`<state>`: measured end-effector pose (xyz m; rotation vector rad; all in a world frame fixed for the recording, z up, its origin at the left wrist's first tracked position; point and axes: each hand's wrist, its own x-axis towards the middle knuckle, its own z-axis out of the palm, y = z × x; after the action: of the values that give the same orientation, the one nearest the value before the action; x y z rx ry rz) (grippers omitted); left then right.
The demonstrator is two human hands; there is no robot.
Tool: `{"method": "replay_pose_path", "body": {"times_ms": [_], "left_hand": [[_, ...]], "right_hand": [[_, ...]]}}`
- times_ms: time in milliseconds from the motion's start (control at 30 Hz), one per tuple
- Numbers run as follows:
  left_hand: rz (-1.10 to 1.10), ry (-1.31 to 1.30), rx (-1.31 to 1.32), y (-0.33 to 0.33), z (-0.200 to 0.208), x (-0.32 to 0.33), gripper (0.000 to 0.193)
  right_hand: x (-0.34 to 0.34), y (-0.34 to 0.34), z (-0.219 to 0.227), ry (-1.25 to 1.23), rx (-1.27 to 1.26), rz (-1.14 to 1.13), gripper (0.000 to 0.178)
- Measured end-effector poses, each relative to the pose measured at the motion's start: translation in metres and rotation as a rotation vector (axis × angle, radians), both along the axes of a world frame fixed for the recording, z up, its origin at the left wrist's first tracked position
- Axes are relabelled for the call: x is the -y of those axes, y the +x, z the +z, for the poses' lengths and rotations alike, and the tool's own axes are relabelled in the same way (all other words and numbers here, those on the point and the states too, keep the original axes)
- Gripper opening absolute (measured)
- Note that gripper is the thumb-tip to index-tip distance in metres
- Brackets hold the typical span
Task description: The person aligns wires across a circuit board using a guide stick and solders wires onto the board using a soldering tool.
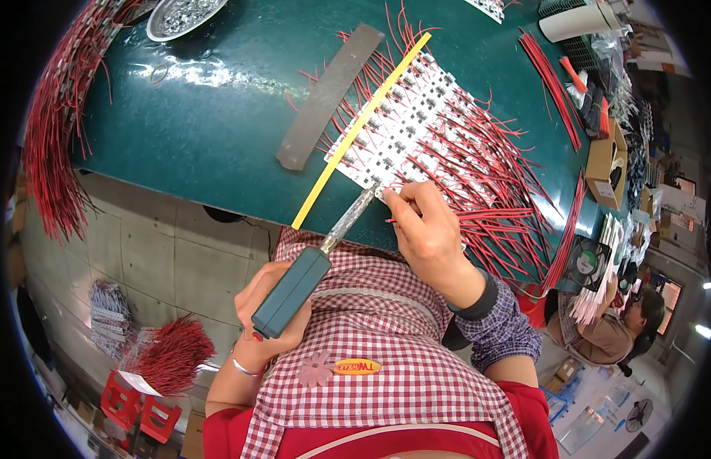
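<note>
My left hand (pixel 273 306) is wrapped round the dark green handle of a soldering iron (pixel 348 219). Its tip touches the near corner of a white circuit board panel (pixel 401 126) with rows of small black parts. Beside that tip, my right hand (pixel 432 237) pinches a thin red wire, mostly hidden by the fingers. Many red wires (pixel 478 161) fan out from the panel's right side, partly under my right hand. A yellow strip (pixel 362 130) lies along the panel's left edge, and a dark flat metal bar (pixel 331 96) rests on the wires beyond it.
The green table (pixel 210 145) carries a metal bowl (pixel 183 17) at the far left and a hanging bundle of red wires (pixel 61 115). Loose red wires (pixel 551 88), a cardboard box (pixel 606 164) and a small fan (pixel 587 262) line the right. Another person (pixel 608 325) sits at right.
</note>
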<state>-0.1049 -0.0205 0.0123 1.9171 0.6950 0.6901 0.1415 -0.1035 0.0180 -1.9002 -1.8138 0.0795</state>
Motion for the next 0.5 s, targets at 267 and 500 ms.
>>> {"method": "replay_pose_path", "body": {"times_ms": [267,500], "left_hand": [[0.003,-0.005,-0.001,0.0019,0.0004,0.0014,0.022],[-0.029,-0.074,-0.036,-0.0012,0.0000,0.0028,0.021]], "right_hand": [[-0.0014,0.0016,0.0016,-0.025,0.016,0.001,0.036],[-0.0031,0.0038,0.0021,-0.013,0.074,0.076,0.033]]}}
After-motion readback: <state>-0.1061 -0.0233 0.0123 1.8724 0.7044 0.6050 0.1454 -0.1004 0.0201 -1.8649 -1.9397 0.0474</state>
